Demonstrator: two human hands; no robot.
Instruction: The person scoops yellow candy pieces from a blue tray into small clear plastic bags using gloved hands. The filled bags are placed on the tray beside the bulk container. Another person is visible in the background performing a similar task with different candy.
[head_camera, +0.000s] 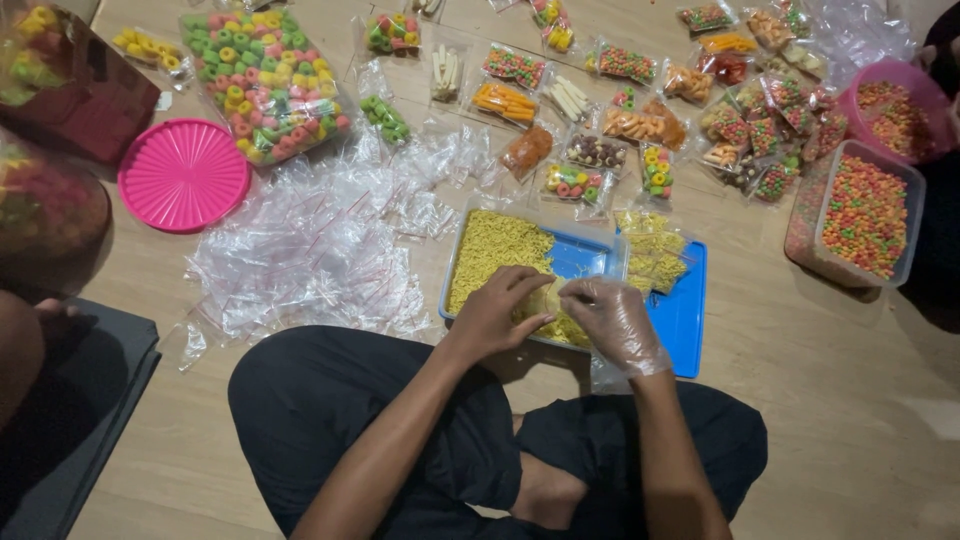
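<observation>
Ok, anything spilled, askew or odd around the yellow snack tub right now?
Nothing looks spilled. One oddity: only the right hand wears a clear plastic glove; the left hand is bare on the small bag. The empty bags lie in a loose heap beside the blue tub.

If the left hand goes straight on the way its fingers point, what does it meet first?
The left hand points right, so it would probably meet the gloved right hand first; they already almost touch over the small bag.

Small clear bag of yellow noodle snack, over blue tub.
</observation>
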